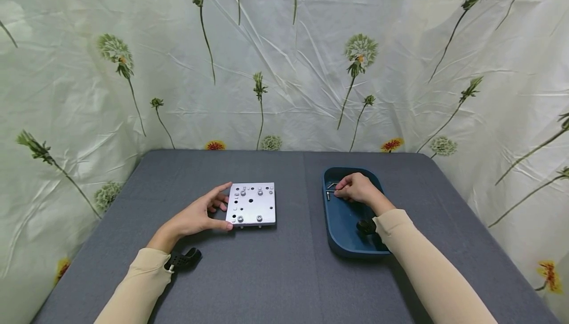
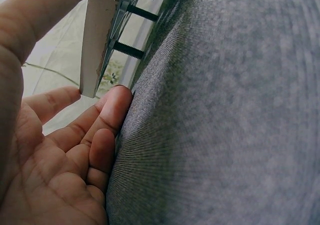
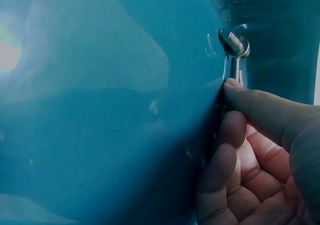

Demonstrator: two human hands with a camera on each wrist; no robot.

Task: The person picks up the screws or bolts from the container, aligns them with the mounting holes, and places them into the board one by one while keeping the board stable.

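My left hand point(image 1: 200, 214) holds a square silver metal plate point(image 1: 251, 204) by its left side, thumb at the near corner and index finger at the far one. Holes and several bolts dot the plate. In the left wrist view, threaded bolt shanks point(image 2: 129, 50) stick out beneath it, and the other fingers point(image 2: 102, 147) curl near the cloth. Inside a blue tray point(image 1: 336, 232), my right hand point(image 1: 357, 188) pinches a thin metal rod point(image 3: 235, 69), whose full shape is hidden. Against its tip lies a bolt with a washer point(image 3: 236, 44). Small metal pieces point(image 1: 328, 195) lie by the fingertips.
A grey cloth covers the table point(image 1: 289, 274). Behind it hangs a pale curtain point(image 1: 289, 67) printed with flowers. The tray's raised rim surrounds my right hand, and the right forearm crosses its near right side. Black straps point(image 1: 183, 260) sit at both wrists.
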